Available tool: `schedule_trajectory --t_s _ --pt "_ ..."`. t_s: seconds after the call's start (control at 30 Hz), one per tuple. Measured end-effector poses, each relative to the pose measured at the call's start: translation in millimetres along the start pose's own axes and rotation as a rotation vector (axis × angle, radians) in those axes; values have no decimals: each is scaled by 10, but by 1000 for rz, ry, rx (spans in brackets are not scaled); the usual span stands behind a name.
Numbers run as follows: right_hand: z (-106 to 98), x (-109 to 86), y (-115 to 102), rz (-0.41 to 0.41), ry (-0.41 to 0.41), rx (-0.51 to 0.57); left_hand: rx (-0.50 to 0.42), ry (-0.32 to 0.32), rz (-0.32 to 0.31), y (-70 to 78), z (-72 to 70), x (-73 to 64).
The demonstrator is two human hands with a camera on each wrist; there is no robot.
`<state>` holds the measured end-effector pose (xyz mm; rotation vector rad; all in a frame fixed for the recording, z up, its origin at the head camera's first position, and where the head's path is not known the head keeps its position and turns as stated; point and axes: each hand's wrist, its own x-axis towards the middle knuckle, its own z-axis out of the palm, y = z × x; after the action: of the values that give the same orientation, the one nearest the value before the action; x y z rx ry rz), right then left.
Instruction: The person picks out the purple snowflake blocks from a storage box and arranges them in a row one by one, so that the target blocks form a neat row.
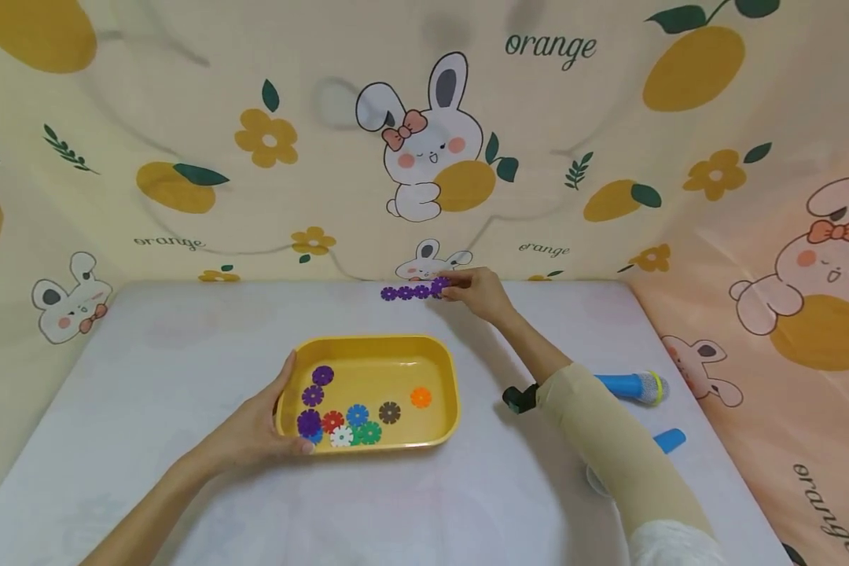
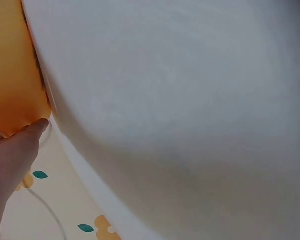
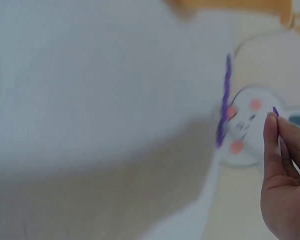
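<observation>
A yellow plastic tray (image 1: 375,346) holds several notched snowflake discs: purple, blue, red, white, green, brown and one orange disc (image 1: 420,397). My left hand (image 1: 258,424) grips the tray's left side, thumb along the near corner; the left wrist view catches the thumb on the tray wall (image 2: 15,75). Near the table's back edge lies a row of purple discs (image 1: 406,292), seen edge-on as a thin purple line (image 3: 225,100) in the right wrist view. My right hand (image 1: 479,295) pinches a purple disc (image 1: 439,286) between thumb and fingertips, just over the row's right end.
On the right of the white table (image 1: 184,330) lies a blue toy microphone (image 1: 637,387). A second blue-handled thing (image 1: 670,441) is partly covered by my right sleeve (image 1: 608,440). Printed cloth (image 1: 552,118) with rabbits and oranges hangs at the back and sides.
</observation>
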<state>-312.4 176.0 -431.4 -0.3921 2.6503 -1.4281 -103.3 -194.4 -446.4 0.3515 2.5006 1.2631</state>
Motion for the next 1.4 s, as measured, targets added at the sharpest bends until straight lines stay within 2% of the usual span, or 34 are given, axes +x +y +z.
schedule_trajectory --t_s 0.2,0.33,0.53,0.77,0.93,1.0,1.17,1.3,1.4 --pt "-32 114 377 105 37 -100 9 5 -3 -29 27 -37" --pt "-50 163 517 133 72 -134 -3 19 6 -28 27 -8" --pt "-63 194 545 149 79 -131 -12 10 -7 -15 22 12" --pt "-63 238 505 239 31 -69 -2 9 19 -16 5 5" --pt "-74 262 507 279 16 -86 0 -3 -1 -10 5 36" --pt "-87 265 519 281 17 -96 0 -6 -8 -9 8 45" --pt "-110 219 484 257 23 -37 9 -12 -2 9 0 45" --pt "-80 162 377 184 25 18 18 -10 7 23 -14 38" --pt "-17 106 256 111 19 116 23 -7 7 21 -20 31"
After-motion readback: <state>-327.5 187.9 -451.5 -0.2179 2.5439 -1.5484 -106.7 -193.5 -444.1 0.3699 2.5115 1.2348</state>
